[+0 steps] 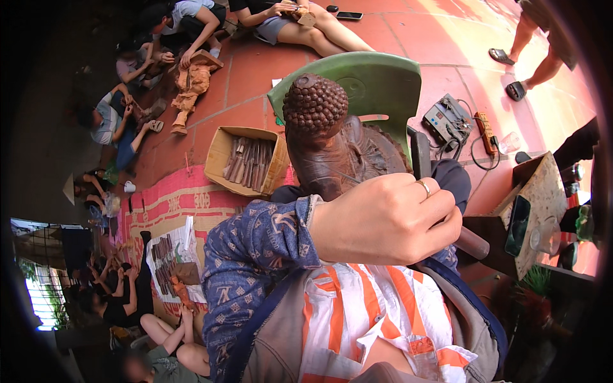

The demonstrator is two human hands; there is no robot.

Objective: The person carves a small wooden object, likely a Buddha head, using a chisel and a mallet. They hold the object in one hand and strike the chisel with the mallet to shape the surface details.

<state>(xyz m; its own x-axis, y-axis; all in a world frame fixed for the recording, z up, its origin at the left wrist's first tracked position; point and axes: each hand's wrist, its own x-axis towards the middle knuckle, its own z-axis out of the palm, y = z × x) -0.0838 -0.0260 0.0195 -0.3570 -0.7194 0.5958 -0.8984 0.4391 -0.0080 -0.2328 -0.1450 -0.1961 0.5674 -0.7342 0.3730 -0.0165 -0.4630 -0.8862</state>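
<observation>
My left hand (396, 220) reaches across in front of me, closed in a fist with a ring on one finger. A brown cylindrical tool handle (474, 244) sticks out beyond its fingers; the tool's working end is hidden. Just past the fist, a dark brown carved figure (345, 153) with knobbly curled hair leans against a green plastic chair (383, 80). The hand covers the figure's lower part. My right hand does not show.
Left of the figure, a cardboard box (217, 153) holds several carving tools on a red patterned mat (169, 204). More tools (167, 262) lie on paper. A grey electrical unit (448, 121) and orange power strip (486, 133) sit right. People work around a lighter carved figure (190, 89).
</observation>
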